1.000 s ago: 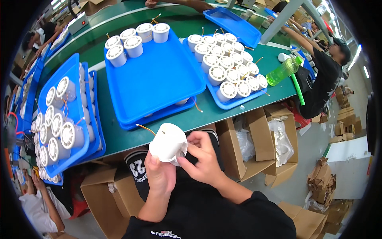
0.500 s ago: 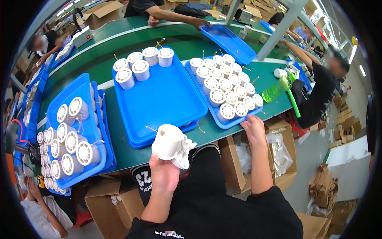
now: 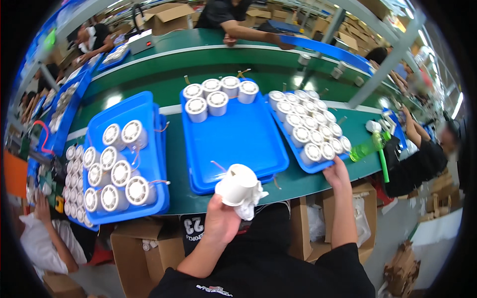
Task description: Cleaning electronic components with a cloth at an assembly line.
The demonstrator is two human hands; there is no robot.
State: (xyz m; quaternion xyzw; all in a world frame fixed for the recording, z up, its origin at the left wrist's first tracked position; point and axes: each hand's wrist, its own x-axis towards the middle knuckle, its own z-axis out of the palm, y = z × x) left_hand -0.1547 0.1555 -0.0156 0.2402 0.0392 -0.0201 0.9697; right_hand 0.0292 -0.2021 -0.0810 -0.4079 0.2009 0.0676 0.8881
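In my left hand is a white cylindrical plastic housing, tilted, with a thin wire sticking out at its left. A crumpled white cloth hangs against the housing's right side, partly hidden behind it. My right hand grips the near right edge of a blue tray packed with rows of white housings; some of its fingers are hidden at the rim. Between my hands and the far belt lies a stacked middle blue tray, with several white housings standing at its far end.
Tilted blue trays with white housings stand at left. A green bottle lies beyond the right tray. Cardboard boxes sit below the table edge. Across the green belt, a person's hand holds a blue tray; other people work at both sides.
My view has swung, so the table sits further right and lower in it. The tray held by the person opposite has turned nearly edge-on. Both my hands keep their holds.
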